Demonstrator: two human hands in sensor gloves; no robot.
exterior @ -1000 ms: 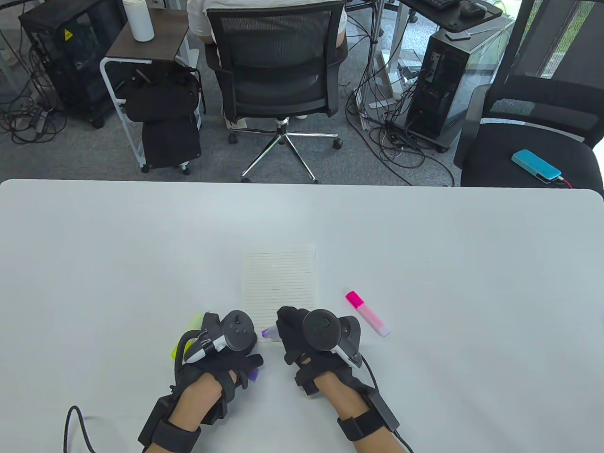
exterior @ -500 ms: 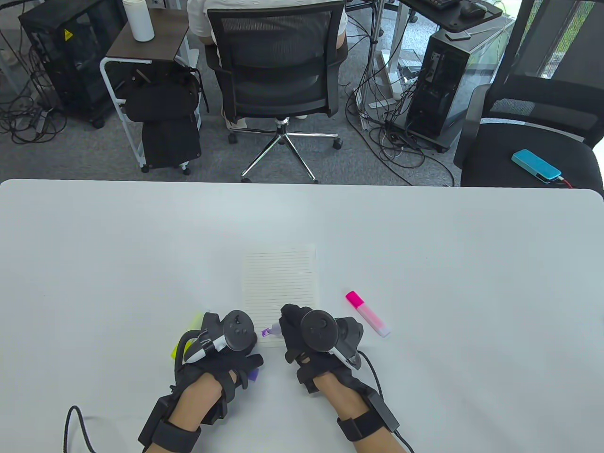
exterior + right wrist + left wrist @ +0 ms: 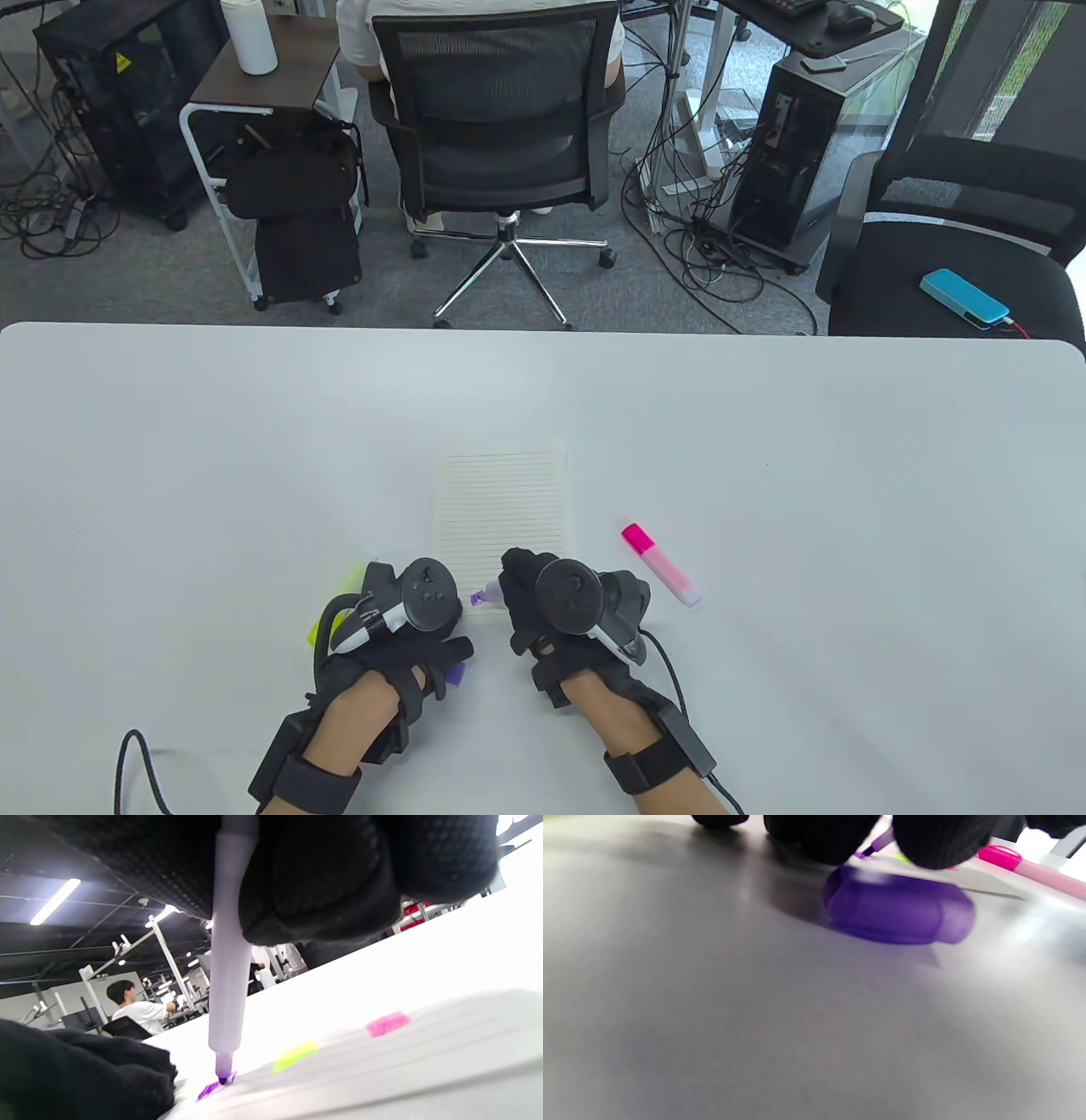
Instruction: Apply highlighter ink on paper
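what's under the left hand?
Under the left hand: a purple cap on the table, and part of a yellow highlighter. The highlighter's remainder is covered.

Right hand point(image 3: 543, 607) curls its fingers point(image 3: 322, 895) in a pinching grip; left hand point(image 3: 399, 628) lies knuckles-up on the worktop point(image 3: 848, 509), fingers point(image 3: 941, 840) bent down.

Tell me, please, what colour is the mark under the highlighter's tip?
Purple mark, shown best in the right wrist view.

Right hand point(image 3: 567, 604) shifted slightly left; purple highlighter point(image 3: 485, 597) tip tilted down onto paper point(image 3: 501, 509).
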